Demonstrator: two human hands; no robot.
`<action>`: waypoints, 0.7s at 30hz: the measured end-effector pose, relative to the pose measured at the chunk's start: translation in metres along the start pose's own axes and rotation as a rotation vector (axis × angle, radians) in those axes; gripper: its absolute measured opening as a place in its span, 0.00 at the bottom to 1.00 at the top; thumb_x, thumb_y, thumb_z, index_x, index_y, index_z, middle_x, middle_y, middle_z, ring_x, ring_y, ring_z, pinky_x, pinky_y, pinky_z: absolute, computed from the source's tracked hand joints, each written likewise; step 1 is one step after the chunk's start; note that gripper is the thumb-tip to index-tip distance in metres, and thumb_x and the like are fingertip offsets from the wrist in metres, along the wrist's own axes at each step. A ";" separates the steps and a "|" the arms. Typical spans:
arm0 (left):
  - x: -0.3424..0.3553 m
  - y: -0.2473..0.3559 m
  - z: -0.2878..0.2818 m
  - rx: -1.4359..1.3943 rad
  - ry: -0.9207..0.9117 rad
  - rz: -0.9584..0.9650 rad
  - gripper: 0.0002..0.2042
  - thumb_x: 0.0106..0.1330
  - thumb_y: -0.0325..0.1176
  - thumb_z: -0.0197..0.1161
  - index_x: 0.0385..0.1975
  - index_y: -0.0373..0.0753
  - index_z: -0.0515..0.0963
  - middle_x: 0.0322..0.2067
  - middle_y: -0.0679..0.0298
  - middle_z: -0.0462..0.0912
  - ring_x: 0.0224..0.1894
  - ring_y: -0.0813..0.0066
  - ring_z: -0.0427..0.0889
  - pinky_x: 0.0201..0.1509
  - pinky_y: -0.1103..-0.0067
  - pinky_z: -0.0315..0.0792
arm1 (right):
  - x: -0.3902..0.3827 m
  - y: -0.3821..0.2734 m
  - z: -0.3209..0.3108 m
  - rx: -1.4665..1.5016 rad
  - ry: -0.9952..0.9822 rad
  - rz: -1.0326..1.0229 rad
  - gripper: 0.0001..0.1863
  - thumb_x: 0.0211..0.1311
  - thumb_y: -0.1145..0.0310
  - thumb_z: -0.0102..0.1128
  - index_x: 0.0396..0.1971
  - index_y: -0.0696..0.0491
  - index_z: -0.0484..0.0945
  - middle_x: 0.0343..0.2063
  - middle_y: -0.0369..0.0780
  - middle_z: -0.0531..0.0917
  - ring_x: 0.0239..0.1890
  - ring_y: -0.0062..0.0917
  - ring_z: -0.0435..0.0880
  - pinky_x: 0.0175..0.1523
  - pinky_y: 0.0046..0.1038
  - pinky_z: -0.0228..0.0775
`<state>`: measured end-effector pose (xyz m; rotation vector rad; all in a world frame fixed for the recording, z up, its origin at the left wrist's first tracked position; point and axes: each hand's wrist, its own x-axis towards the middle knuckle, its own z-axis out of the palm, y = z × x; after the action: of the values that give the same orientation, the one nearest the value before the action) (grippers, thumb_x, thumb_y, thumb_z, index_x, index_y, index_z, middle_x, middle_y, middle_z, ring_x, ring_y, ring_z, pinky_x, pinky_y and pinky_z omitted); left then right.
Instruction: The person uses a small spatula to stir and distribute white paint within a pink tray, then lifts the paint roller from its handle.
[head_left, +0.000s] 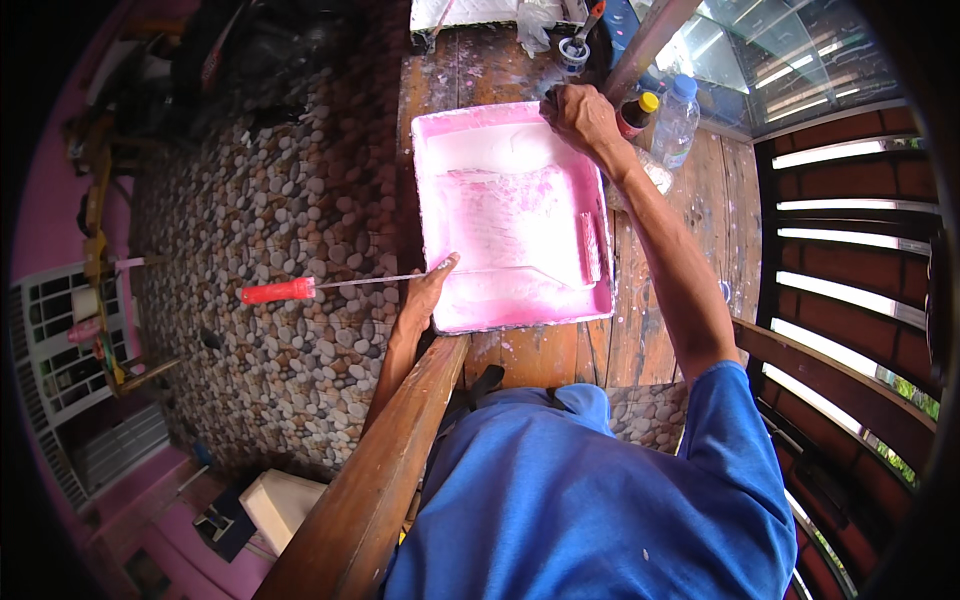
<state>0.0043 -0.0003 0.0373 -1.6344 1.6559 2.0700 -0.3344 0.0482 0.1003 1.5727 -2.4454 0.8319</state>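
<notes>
Nearest to camera: blue cloth shirt point(600, 500) of the person, filling lower middle, and beside it a slanted brown wooden rail point(380, 470) running from lower left up toward the tray. Beyond the rail, a pink-stained rectangular plastic paint tray point(445, 200) lying flat on a worn brown wooden plank table point(710, 210), its near corner close to the top of the rail. Inside the tray, a paint roller with pink-coated sleeve point(590, 247) resting along the right wall, its thin metal shaft crossing the near part of the tray and sticking out to the left over the pebble-pattern floor point(260, 190), ending in a red plastic handle point(278, 291). Left hand point(428, 290) at the near left edge of the tray, fingers stretched and touching the shaft and the rim, not closed around anything. Right hand point(580, 115) well apart from the left, at the far right corner of the tray, fingers curled over the rim; firm grip or only resting, cannot tell. Just beyond the right hand, a dark bottle with yellow cap point(636, 112) and a clear plastic bottle with blue cap point(676, 120), standing close together on the table.
</notes>
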 end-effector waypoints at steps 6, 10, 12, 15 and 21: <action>0.007 -0.010 -0.005 0.020 0.054 -0.052 0.32 0.53 0.52 0.64 0.51 0.32 0.72 0.55 0.52 0.68 0.60 0.67 0.63 0.63 0.74 0.53 | 0.005 -0.018 0.003 0.165 -0.169 0.009 0.13 0.54 0.59 0.55 0.22 0.55 0.76 0.23 0.48 0.79 0.29 0.43 0.78 0.34 0.38 0.71; 0.001 0.002 0.001 0.041 0.018 -0.046 0.33 0.52 0.53 0.64 0.51 0.33 0.71 0.56 0.51 0.67 0.61 0.66 0.60 0.65 0.72 0.51 | 0.000 -0.032 0.007 0.151 -0.087 -0.289 0.13 0.56 0.63 0.58 0.26 0.60 0.76 0.22 0.49 0.79 0.23 0.41 0.77 0.30 0.36 0.68; 0.000 0.002 0.002 0.036 0.008 -0.026 0.33 0.52 0.53 0.64 0.51 0.33 0.71 0.56 0.51 0.67 0.62 0.66 0.59 0.65 0.72 0.50 | 0.000 -0.031 0.017 0.177 -0.046 -0.343 0.13 0.57 0.63 0.57 0.29 0.59 0.76 0.23 0.47 0.79 0.24 0.40 0.78 0.31 0.34 0.69; 0.000 -0.001 0.001 0.061 0.091 -0.005 0.39 0.48 0.56 0.65 0.47 0.21 0.70 0.50 0.40 0.70 0.56 0.59 0.67 0.59 0.71 0.59 | 0.009 -0.043 0.012 0.192 -0.270 -0.217 0.12 0.57 0.65 0.57 0.29 0.60 0.76 0.24 0.47 0.79 0.26 0.39 0.78 0.32 0.35 0.69; 0.004 -0.007 -0.001 0.054 0.075 0.032 0.41 0.48 0.57 0.66 0.46 0.18 0.69 0.50 0.38 0.69 0.55 0.58 0.68 0.59 0.71 0.59 | 0.012 -0.053 0.015 0.237 -0.352 -0.344 0.11 0.57 0.65 0.57 0.29 0.59 0.76 0.23 0.47 0.78 0.26 0.40 0.78 0.33 0.35 0.69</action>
<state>0.0071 -0.0007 0.0296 -1.6995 1.7565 1.9824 -0.2911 0.0150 0.1124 2.3196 -2.2384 0.8674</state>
